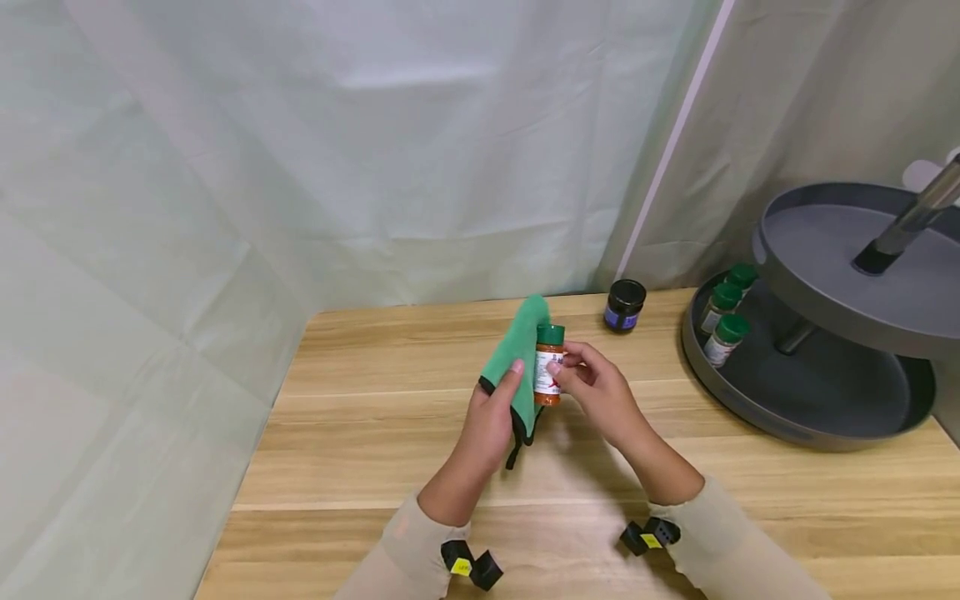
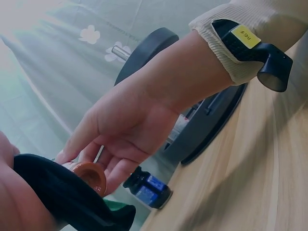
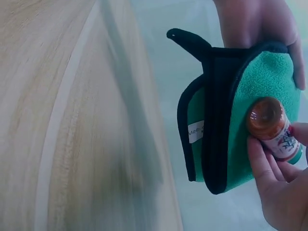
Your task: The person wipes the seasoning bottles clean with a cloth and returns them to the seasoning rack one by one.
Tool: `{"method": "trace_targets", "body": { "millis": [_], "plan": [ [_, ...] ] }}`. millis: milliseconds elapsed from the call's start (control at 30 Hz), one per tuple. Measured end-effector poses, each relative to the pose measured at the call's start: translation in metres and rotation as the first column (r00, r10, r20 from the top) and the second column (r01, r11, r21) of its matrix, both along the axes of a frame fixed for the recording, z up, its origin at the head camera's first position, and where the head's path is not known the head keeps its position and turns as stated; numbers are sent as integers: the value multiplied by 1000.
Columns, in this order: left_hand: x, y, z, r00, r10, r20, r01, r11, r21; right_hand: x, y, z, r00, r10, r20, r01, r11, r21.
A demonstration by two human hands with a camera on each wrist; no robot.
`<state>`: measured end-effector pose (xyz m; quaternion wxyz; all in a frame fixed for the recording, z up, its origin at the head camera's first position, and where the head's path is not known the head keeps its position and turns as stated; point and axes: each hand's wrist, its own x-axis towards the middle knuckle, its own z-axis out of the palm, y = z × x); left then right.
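Observation:
My right hand (image 1: 603, 396) pinches a small spice jar (image 1: 548, 379) with a green lid, a white label and orange-red contents. In the right wrist view the jar's rounded base (image 3: 265, 115) faces the camera, its side against the cloth. A green cleaning cloth (image 1: 517, 354) with black edging and a hanging loop is folded in my left hand (image 1: 491, 417), the thumb lying over it. The right wrist view shows a white tag (image 3: 196, 131) inside the fold. Both hands are above the wooden table, and the cloth hides most left fingers.
A dark jar (image 1: 624, 306) with a blue label stands near the table's back edge. To the right is a grey two-tier turntable rack (image 1: 795, 429); several green-lidded spice jars (image 1: 726, 340) stand on its lower tier. Pale curtains (image 1: 450, 167) hang behind the wooden table (image 1: 360, 433).

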<state>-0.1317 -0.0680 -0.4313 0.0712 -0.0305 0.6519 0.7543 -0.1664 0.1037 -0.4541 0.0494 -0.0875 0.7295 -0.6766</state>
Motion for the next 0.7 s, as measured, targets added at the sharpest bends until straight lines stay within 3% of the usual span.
{"method": "trace_targets", "body": {
  "millis": [167, 300, 533, 700],
  "plan": [
    [-2, -2, 1, 999, 31, -33, -30, 998, 54, 3, -3, -1, 995, 95, -4, -95, 993, 65],
    [-3, -2, 0, 998, 56, -35, -54, 997, 61, 6, -6, 0, 992, 123, -25, -119, 986, 113],
    [-2, -2, 1, 999, 17, -28, -16, 1000, 20, 5, -6, 1, 995, 73, -62, -64, 988, 141],
    [0, -2, 0, 999, -37, -14, 36, 998, -55, 2, -4, 1, 999, 3, -52, 1, 998, 66]
  ]
}}
